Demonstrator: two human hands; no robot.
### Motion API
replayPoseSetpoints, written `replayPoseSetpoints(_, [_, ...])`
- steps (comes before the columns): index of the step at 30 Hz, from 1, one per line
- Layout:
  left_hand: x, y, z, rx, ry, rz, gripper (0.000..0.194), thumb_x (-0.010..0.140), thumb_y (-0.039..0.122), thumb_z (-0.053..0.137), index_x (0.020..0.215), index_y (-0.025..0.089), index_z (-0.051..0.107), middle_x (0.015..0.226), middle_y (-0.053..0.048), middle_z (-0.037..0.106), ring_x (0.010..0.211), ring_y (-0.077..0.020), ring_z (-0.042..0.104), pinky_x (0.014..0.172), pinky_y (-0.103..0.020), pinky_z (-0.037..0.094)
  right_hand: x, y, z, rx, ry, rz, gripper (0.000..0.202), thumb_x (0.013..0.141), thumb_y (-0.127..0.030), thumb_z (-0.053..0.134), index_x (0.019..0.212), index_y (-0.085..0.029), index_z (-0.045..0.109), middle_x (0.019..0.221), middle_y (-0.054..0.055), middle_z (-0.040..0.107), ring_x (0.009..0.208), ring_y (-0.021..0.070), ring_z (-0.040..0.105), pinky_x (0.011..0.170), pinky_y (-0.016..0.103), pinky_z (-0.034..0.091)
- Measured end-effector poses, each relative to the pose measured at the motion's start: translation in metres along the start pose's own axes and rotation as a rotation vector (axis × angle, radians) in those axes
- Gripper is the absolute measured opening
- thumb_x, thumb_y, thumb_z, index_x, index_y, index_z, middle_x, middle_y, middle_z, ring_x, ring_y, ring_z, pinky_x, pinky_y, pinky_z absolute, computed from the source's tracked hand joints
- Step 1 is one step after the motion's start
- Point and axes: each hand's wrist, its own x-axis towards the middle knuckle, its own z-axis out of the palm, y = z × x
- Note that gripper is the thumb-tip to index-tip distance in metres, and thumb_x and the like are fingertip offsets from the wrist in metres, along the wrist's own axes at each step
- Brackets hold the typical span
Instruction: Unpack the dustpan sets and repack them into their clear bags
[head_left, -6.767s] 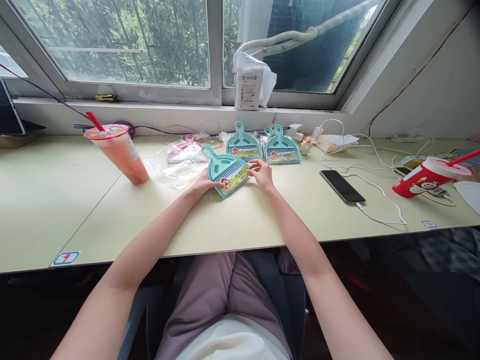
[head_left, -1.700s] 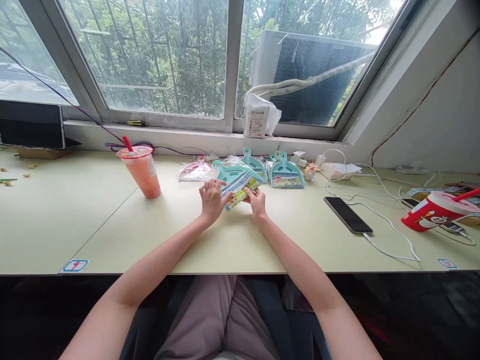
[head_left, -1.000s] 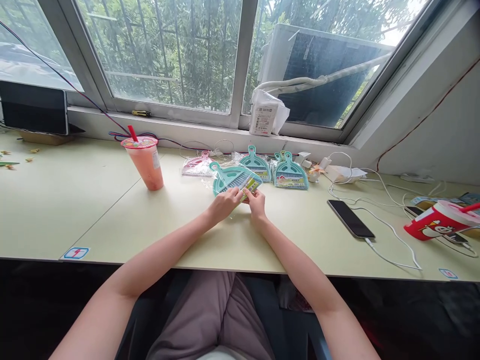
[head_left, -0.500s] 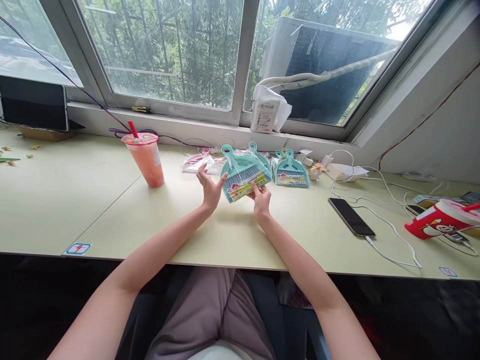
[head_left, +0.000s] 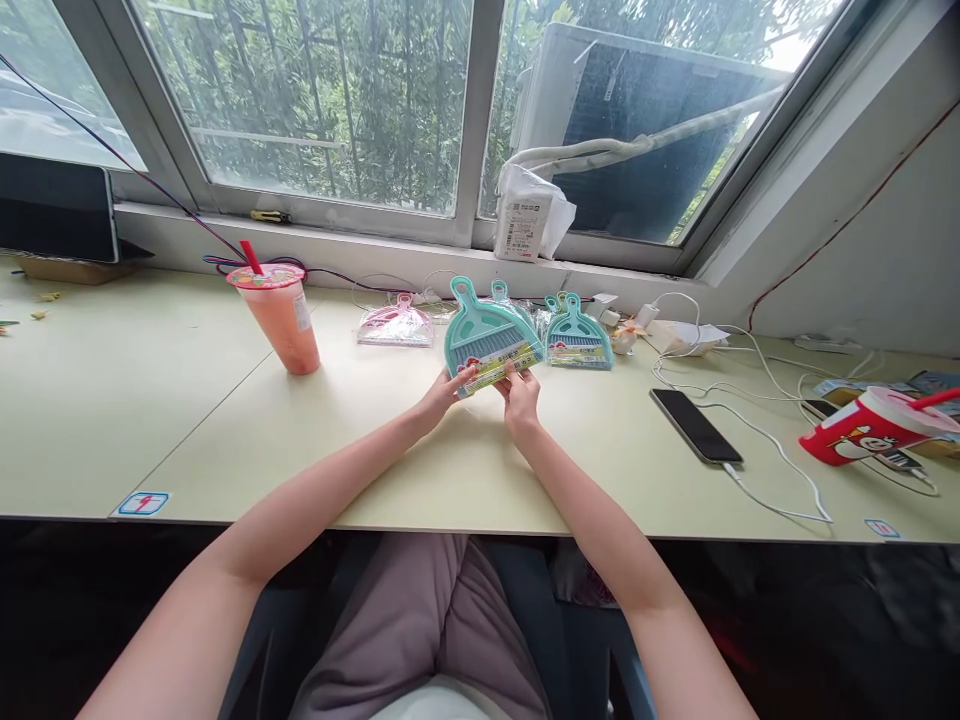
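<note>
A mint-green mini dustpan and brush set (head_left: 491,335) in clear wrap, with a printed label along its lower edge, is held up tilted over the table. My left hand (head_left: 441,393) grips its lower left corner, thumb on the label. My right hand (head_left: 520,398) pinches the bottom edge toward the right, thumb in front and fingers behind. Behind it, another green set is mostly hidden. Further green wrapped sets (head_left: 577,335) rest close by on the right. A pink wrapped set (head_left: 395,322) lies to the left.
A tall cup of pink drink (head_left: 279,318) with a red straw stands at left. On the right are a phone (head_left: 696,426) on a white cable, tangled cords and a tilted red cup (head_left: 874,428). A white packet (head_left: 525,215) sits on the windowsill. The table's front edge (head_left: 450,528) runs above my lap.
My left hand has come down from beside the dustpan set and closed on its lower left corner. My right hand keeps its hold, and the view has shifted slightly.
</note>
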Motion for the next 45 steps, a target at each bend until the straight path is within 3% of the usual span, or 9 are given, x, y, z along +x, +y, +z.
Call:
replayPoseSetpoints(3, [0.005,0.001,-0.009,0.006,0.099,0.079,0.055,0.069,0.043,0.079,0.114,0.019,0.061,0.121,-0.011,0.067,0.116,-0.0292,0.061,0.098,-0.043,0.047,-0.003,0.002,0.002,-0.015,-0.013,0.016,0.028,0.074,-0.035,0.074,0.092,-0.018,0.061,0.091,0.004,0.072,0.079,0.0154,0.070,0.078,0.031,0.061])
replayPoseSetpoints(10, [0.005,0.000,-0.013,0.113,0.160,0.087,0.059,0.063,0.043,0.081,0.111,0.018,0.057,0.112,-0.010,0.069,0.104,-0.0286,0.065,0.083,-0.039,0.053,-0.002,0.006,0.002,-0.029,-0.031,0.080,0.023,0.080,-0.036,0.070,0.093,-0.018,0.062,0.092,0.003,0.072,0.077,0.0138,0.069,0.075,0.028,0.061])
replayPoseSetpoints(17, [0.008,-0.001,-0.016,0.121,0.230,0.144,0.059,0.063,0.047,0.080,0.107,0.017,0.054,0.105,-0.010,0.069,0.093,-0.0264,0.066,0.071,-0.034,0.053,0.001,0.004,0.000,-0.075,-0.173,0.130,0.022,0.087,-0.039,0.064,0.099,-0.020,0.062,0.094,0.001,0.072,0.078,0.0135,0.070,0.074,0.029,0.063])
replayPoseSetpoints(20, [0.007,0.000,-0.015,0.122,0.216,0.149,0.059,0.064,0.047,0.080,0.108,0.018,0.054,0.108,-0.010,0.068,0.094,-0.0264,0.066,0.073,-0.035,0.053,0.001,0.004,0.000,-0.089,-0.168,0.140,0.020,0.087,-0.036,0.064,0.097,-0.019,0.062,0.095,0.002,0.072,0.076,0.0132,0.070,0.071,0.028,0.063])
replayPoseSetpoints(24, [0.004,-0.001,-0.011,0.157,0.163,0.133,0.062,0.065,0.046,0.081,0.112,0.018,0.052,0.112,-0.011,0.066,0.100,-0.0280,0.065,0.078,-0.037,0.053,0.001,0.007,-0.001,-0.097,-0.061,0.133,0.016,0.087,-0.032,0.064,0.089,-0.017,0.061,0.087,0.002,0.072,0.070,0.0122,0.069,0.070,0.027,0.063])
replayPoseSetpoints(30, [0.007,-0.005,-0.012,0.211,0.153,0.271,0.059,0.061,0.038,0.084,0.109,0.017,0.056,0.110,-0.010,0.067,0.107,-0.0271,0.061,0.093,-0.039,0.049,0.000,0.008,0.001,-0.095,-0.005,0.121,0.019,0.084,-0.034,0.069,0.084,-0.018,0.059,0.082,0.001,0.072,0.070,0.0135,0.070,0.071,0.029,0.063])
replayPoseSetpoints(38, [0.009,-0.003,-0.016,0.136,0.262,0.207,0.050,0.062,0.033,0.080,0.102,0.017,0.056,0.102,-0.008,0.068,0.099,-0.0250,0.064,0.086,-0.038,0.051,0.001,0.004,0.001,-0.078,-0.190,0.169,0.017,0.086,-0.034,0.065,0.095,-0.021,0.060,0.091,0.000,0.071,0.076,0.0119,0.069,0.074,0.028,0.063])
replayPoseSetpoints(45, [0.006,0.002,-0.015,0.126,0.278,0.184,0.053,0.060,0.034,0.080,0.105,0.017,0.057,0.105,-0.009,0.069,0.099,-0.0262,0.065,0.080,-0.036,0.053,0.003,-0.001,-0.002,-0.106,-0.305,0.157,0.027,0.077,-0.028,0.069,0.100,-0.023,0.056,0.099,0.001,0.070,0.082,0.0143,0.069,0.074,0.032,0.064])
